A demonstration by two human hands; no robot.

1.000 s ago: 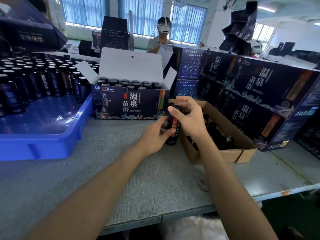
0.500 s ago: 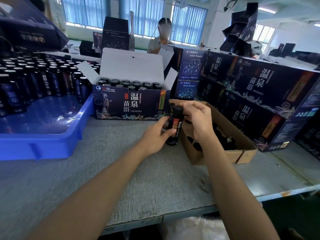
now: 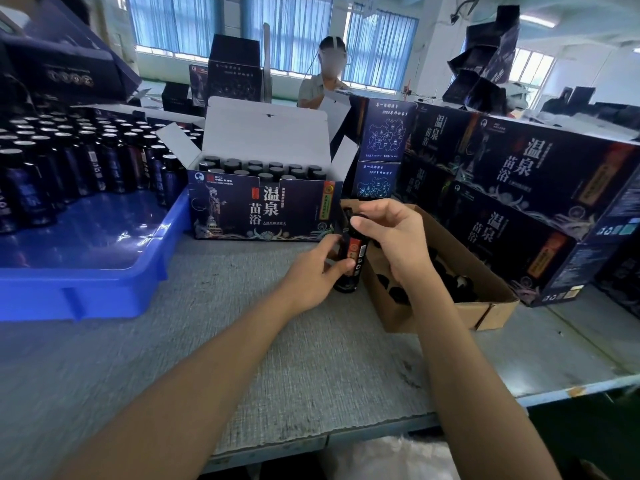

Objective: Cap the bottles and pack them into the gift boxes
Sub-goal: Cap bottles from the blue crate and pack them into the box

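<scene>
Currently, the left hand [image 3: 309, 275] grips the lower body of the dark bottle [image 3: 354, 252], which stands upright on the grey table [image 3: 242, 341], just beside the cardboard carton [image 3: 433, 317] of caps. The right hand [image 3: 394, 237] pinches the bottle's top. The open gift box [image 3: 263, 213] stands just behind, holding capped bottles.

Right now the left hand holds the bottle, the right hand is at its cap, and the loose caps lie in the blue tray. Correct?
No: the head view shows the loose caps in the brown cardboard box, not the blue tray. The rest holds.
</scene>
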